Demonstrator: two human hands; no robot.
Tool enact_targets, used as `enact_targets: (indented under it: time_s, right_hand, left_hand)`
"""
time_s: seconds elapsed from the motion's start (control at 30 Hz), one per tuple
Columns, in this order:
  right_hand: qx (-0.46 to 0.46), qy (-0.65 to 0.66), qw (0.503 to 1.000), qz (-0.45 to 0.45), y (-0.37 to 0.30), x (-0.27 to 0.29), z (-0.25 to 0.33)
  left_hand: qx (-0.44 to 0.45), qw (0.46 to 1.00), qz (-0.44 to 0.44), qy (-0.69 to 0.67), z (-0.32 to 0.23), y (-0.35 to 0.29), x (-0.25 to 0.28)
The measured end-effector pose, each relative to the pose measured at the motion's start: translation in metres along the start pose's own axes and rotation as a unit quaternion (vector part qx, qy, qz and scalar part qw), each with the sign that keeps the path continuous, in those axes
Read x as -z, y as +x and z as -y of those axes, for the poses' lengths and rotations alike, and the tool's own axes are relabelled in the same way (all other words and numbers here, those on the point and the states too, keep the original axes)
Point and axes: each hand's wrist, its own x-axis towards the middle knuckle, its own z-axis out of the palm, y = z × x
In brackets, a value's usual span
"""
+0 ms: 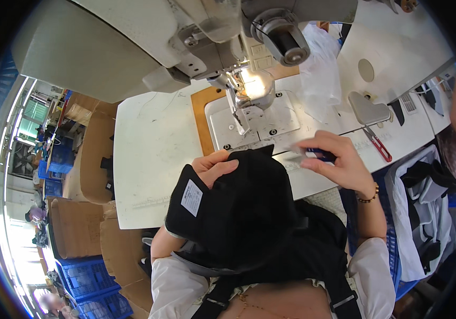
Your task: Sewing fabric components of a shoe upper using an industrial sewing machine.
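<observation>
A black fabric cap (257, 207) with a white label (192, 198) on its flap is held up in front of my body. My left hand (214, 166) is closed on its upper left edge, thumb on the outside and the other fingers partly hidden by the cloth. To the right of the cap, my right hand (337, 159) grips a small dark blue tool (321, 154), which looks like thread snips. Its pale tip is blurred and points toward the cap's top corner, apart from it.
Beyond my hands stands a sewing machine (246, 103) with its lamp lit, on a white table (148, 154). Red-handled snips (379, 144) lie at right, near a clear plastic bag (318, 69). Blue crates (87, 279) and cardboard boxes (74, 228) stand left; a cloth-filled bin (398, 212) stands right.
</observation>
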Motion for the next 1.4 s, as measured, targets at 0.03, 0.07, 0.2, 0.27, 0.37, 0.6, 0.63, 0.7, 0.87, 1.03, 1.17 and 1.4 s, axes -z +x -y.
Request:
enact_targets:
  time_s: [0.03,0.07,0.2,0.27,0.37,0.6,0.63,0.7,0.87,1.03,1.17,1.4]
  right_hand:
    - [0.006,-0.013,0.999,0.048,-0.003,0.006,0.001]
    - [-0.002,-0.050,0.997,0.062,-0.007,0.009,0.005]
    - [0.038,-0.177,0.981,0.075,-0.015,0.013,0.021]
    - [0.044,-0.212,0.972,0.095,-0.013,0.014,0.028]
    - [0.066,-0.258,0.957,0.118,-0.011,0.013,0.033]
    - [0.091,-0.288,0.942,0.149,-0.008,0.014,0.030]
    - [0.089,-0.288,0.942,0.148,-0.008,0.015,0.031]
    - [0.091,-0.286,0.939,0.166,-0.007,0.017,0.033]
    - [0.097,-0.277,0.941,0.168,-0.006,0.017,0.031]
    - [0.096,-0.277,0.940,0.177,-0.005,0.017,0.030]
    - [0.085,-0.290,0.939,0.164,-0.008,0.016,0.029]
    - [0.019,-0.265,0.954,0.137,-0.010,0.021,0.032]
  left_hand:
    - [0.000,1.000,-0.023,0.002,-0.001,0.000,-0.003]
    - [0.005,1.000,-0.029,-0.002,-0.004,-0.001,-0.007]
    - [0.009,0.999,-0.047,-0.012,-0.007,0.001,-0.016]
    - [0.004,0.999,-0.043,0.027,-0.006,0.001,-0.011]
    - [-0.027,0.998,-0.033,0.045,0.004,0.006,-0.005]
    - [-0.008,0.999,-0.041,0.026,-0.007,-0.003,-0.021]
    - [-0.003,0.999,-0.023,0.038,-0.004,-0.003,-0.014]
    - [0.003,0.999,-0.003,0.050,-0.001,-0.003,-0.009]
    - [-0.009,0.999,-0.002,0.032,0.000,-0.003,-0.010]
    - [-0.008,1.000,0.000,0.029,-0.002,-0.004,-0.013]
    - [-0.004,0.997,-0.004,0.074,-0.002,-0.003,-0.013]
    - [-0.015,0.998,-0.014,0.058,-0.005,-0.008,-0.013]
